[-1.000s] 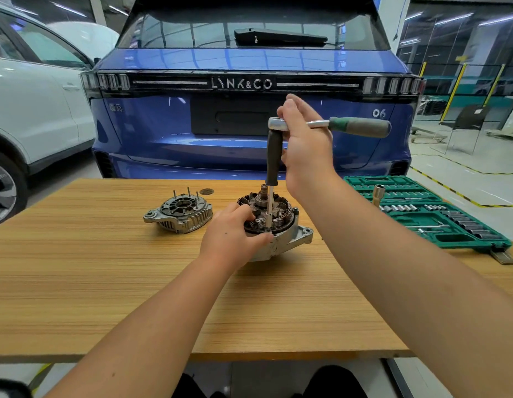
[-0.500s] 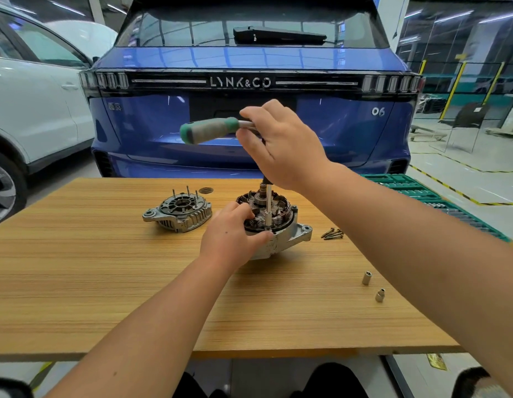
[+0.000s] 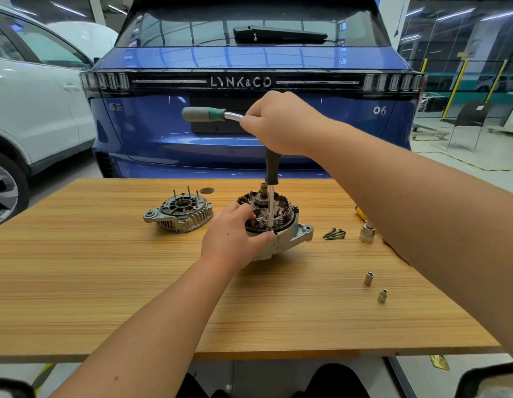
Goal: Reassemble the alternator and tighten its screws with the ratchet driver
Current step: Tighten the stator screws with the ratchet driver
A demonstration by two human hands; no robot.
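The wooden worktop (image 3: 105, 282) carries the alternator body (image 3: 281, 237) at centre, with its detached end cover (image 3: 180, 211) just left. To the right lie loose screws (image 3: 334, 234), a large socket (image 3: 367, 232) and two small sockets (image 3: 368, 278).

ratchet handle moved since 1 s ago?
Yes. The ratchet handle now points left of the right hand, across the blue car's tailgate; a second ago it pointed right.
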